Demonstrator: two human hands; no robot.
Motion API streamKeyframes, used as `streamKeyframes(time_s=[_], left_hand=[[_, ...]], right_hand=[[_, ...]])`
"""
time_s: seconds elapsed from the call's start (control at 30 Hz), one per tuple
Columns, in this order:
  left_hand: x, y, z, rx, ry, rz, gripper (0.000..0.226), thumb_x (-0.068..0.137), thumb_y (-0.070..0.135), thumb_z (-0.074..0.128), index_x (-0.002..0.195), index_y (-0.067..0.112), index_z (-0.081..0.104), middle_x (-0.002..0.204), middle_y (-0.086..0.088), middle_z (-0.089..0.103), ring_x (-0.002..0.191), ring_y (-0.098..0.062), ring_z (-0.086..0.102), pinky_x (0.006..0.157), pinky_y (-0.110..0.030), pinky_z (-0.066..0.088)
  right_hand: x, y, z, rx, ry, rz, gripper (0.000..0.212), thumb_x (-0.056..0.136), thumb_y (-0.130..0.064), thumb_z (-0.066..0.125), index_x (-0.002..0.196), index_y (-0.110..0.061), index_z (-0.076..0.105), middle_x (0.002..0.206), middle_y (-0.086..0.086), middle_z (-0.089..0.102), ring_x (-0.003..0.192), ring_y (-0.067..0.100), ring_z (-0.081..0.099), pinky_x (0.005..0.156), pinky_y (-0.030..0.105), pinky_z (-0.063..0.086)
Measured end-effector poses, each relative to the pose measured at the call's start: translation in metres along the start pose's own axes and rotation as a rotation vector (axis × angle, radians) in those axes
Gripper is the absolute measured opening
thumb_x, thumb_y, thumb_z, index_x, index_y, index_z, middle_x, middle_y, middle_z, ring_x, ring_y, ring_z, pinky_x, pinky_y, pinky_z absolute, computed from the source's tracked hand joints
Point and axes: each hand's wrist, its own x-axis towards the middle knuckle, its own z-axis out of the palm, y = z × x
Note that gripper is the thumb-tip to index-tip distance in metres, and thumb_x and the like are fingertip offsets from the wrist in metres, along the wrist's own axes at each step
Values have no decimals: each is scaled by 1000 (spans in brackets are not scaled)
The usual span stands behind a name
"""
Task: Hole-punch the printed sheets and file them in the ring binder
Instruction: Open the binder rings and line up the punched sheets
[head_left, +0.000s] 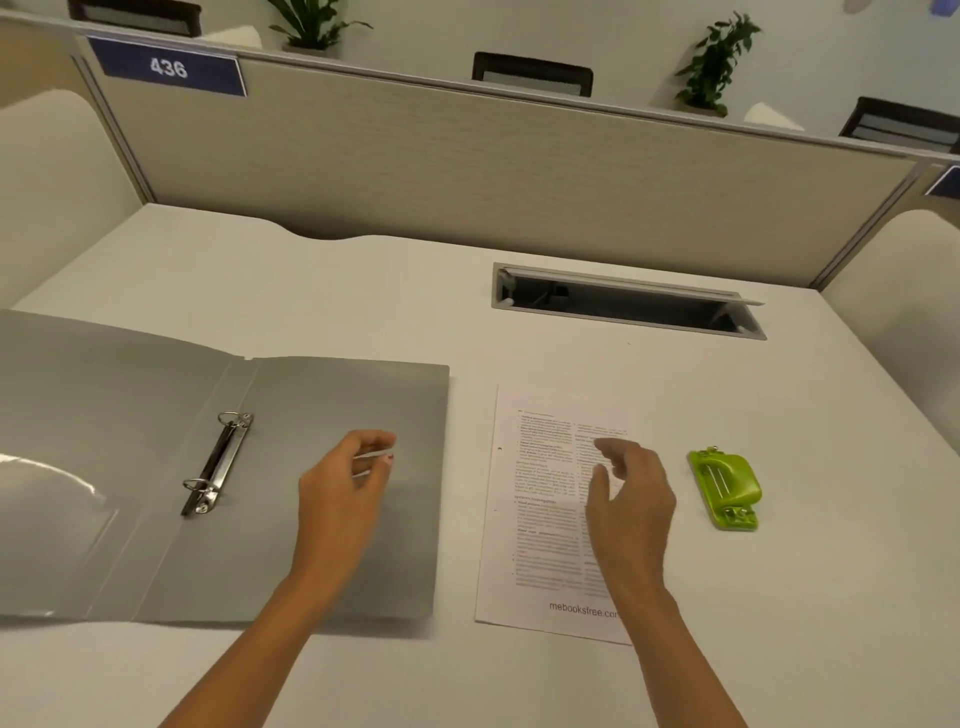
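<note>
A grey ring binder (156, 467) lies open flat on the left of the desk, its metal two-ring mechanism (215, 467) shut along the spine. My left hand (348, 483) hovers over the binder's right cover, fingers loosely curled and holding nothing. To the right lie the printed sheets (540, 519), text side up. My right hand (631, 493) hangs over them with relaxed fingers, empty. A green hole punch (726, 488) sits just right of the sheets, apart from both hands.
The white desk (363, 291) ends at a beige partition (467, 171) behind. An open cable tray slot (623, 301) is cut into the desk at the back right. Cream side panels flank both sides.
</note>
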Motion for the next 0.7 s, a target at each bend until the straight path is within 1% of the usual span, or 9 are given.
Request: streamKeyframes(time_s=[0.07, 0.17, 0.23, 0.37, 0.47, 0.53, 0.57, 0.63, 0.7], left_hand=[[2, -4, -18, 12, 51, 39, 20, 91, 13, 61, 102, 28, 68, 98, 16, 70, 91, 5, 64, 72, -2, 46], [7, -16, -47, -1, 143, 39, 24, 91, 9, 61, 104, 27, 70, 101, 14, 70, 92, 1, 65, 76, -6, 49], [10, -27, -69, -9, 212, 4, 24, 91, 10, 61, 103, 29, 70, 101, 13, 69, 93, -1, 64, 76, -6, 48], [14, -52, -109, 36, 312, -46, 26, 90, 7, 61, 103, 26, 72, 102, 6, 70, 92, -7, 64, 75, -10, 46], [18, -67, -129, 31, 351, -104, 28, 88, 3, 62, 102, 25, 72, 101, 4, 72, 90, -4, 65, 73, -4, 44], [21, -76, -136, 44, 358, -123, 28, 88, 4, 63, 103, 25, 72, 101, 4, 72, 92, -4, 65, 78, -7, 42], [21, -80, -139, 51, 356, -128, 28, 88, 4, 63, 104, 25, 72, 101, 4, 72, 93, -5, 65, 80, -9, 41], [22, -87, -141, 55, 340, -134, 27, 88, 4, 63, 106, 22, 71, 103, 4, 71, 95, -7, 65, 81, -9, 41], [23, -93, -141, 49, 318, -139, 27, 88, 3, 63, 107, 20, 70, 102, 5, 71, 93, -6, 65, 80, -9, 42]], right_hand=[[-6, -22, 13, 70, -67, -68, 27, 88, 4, 57, 109, -11, 66, 105, 1, 63, 96, 17, 59, 88, 28, 50], [-17, -54, 38, 162, -207, -139, 22, 89, 0, 61, 106, -13, 67, 103, -2, 66, 91, 10, 62, 81, 10, 48], [-26, -72, 57, 215, -324, -178, 18, 90, -6, 62, 105, -14, 67, 101, -4, 67, 89, 5, 62, 78, 4, 46], [-46, -105, 99, 289, -551, -252, 14, 90, -10, 62, 101, -15, 68, 100, -4, 69, 88, 5, 62, 79, 6, 48], [-58, -123, 129, 290, -636, -325, 15, 89, -6, 62, 100, -12, 70, 98, 0, 70, 86, 8, 63, 79, 12, 49], [-66, -128, 148, 229, -699, -378, 22, 90, -7, 59, 110, -11, 68, 110, 3, 68, 101, 13, 61, 93, 19, 46], [-70, -128, 158, 156, -731, -424, 29, 92, -10, 57, 120, -12, 64, 123, 4, 63, 115, 17, 56, 103, 21, 39], [-80, -123, 175, -14, -775, -507, 44, 95, -20, 52, 139, -15, 48, 149, 7, 41, 141, 23, 31, 117, 27, 17], [-86, -113, 188, -156, -798, -539, 56, 98, -32, 45, 150, -18, 29, 161, 7, 15, 150, 23, 7, 121, 33, 1]])
